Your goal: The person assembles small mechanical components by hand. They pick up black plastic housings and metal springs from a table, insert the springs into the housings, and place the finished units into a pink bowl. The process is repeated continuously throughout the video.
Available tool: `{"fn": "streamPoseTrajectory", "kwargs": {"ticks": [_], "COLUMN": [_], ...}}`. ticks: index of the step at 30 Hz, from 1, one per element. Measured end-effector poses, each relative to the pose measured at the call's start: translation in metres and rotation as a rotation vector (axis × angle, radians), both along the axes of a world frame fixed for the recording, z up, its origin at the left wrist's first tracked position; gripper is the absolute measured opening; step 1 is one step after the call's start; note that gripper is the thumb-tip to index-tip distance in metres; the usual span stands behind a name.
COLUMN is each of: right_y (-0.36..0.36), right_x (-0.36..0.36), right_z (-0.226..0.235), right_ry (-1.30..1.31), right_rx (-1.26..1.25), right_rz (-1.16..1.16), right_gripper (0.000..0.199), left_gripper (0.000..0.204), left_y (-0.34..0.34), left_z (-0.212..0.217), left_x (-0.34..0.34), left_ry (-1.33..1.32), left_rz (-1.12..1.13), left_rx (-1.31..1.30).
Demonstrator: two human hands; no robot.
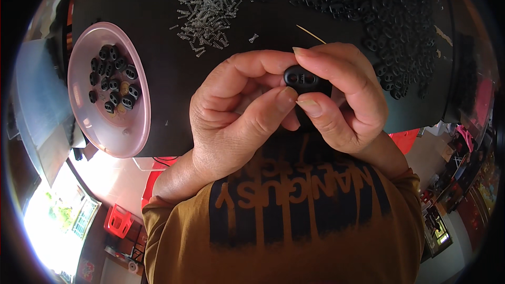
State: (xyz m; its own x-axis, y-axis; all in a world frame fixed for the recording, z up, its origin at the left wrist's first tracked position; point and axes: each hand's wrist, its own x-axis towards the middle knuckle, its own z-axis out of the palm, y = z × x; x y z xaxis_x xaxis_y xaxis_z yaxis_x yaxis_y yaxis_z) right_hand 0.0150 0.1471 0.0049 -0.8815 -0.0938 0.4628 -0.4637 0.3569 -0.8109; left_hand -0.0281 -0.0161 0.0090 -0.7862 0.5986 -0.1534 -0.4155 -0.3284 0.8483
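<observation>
In front of my chest, both hands hold one small black oval cord lock (303,78) by its edges. A few fine pale lines show in the middle of its face. My left hand (236,105) pinches it from the left with thumb and fingers. From the other side my right hand (350,92) closes thumb and index finger on its right end. Fingers hide its lower edge. Beyond the hands, small metal springs (213,13) lie in a heap, with a loose spring (253,38) nearer me. A large heap of black cord lock parts (400,26) spreads at the far right.
A pink plastic bowl (79,118) with several finished-looking black cord locks (114,83) stands at the left of the dark table (168,89). A thin wooden stick (310,33) lies just beyond my right hand. A red stool (119,221) is on the floor at lower left.
</observation>
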Motion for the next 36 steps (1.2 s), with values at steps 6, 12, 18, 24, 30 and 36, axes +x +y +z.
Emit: {"fn": "streamPoseTrajectory", "kwargs": {"ticks": [6, 12, 18, 24, 30, 36], "right_y": [0.0, 0.0, 0.001, 0.002, 0.0, -0.011], "right_x": [-0.001, -0.001, -0.002, -0.002, -0.005, -0.004], "right_z": [-0.001, -0.002, -0.001, -0.002, -0.003, 0.003], "right_ry": [0.018, 0.031, 0.04, 0.043, 0.071, 0.126], "right_rx": [0.015, 0.028, 0.059, 0.057, 0.03, -0.063], "right_rz": [-0.006, -0.024, -0.03, -0.033, -0.039, -0.058], "right_gripper": [0.032, 0.032, 0.032, 0.032, 0.032, 0.035], "left_gripper": [0.029, 0.029, 0.029, 0.029, 0.027, 0.025], "left_y": [0.0, 0.002, 0.003, 0.004, 0.001, -0.013], "left_z": [-0.003, -0.002, -0.002, -0.002, -0.004, 0.013], "left_x": [-0.001, 0.0, 0.001, 0.001, 0.001, 0.003], "left_ry": [0.008, -0.007, -0.008, -0.016, -0.014, 0.049], "left_rz": [-0.007, 0.027, 0.04, 0.046, 0.032, 0.051], "left_rx": [0.024, 0.026, 0.026, 0.014, 0.012, -0.058]}}
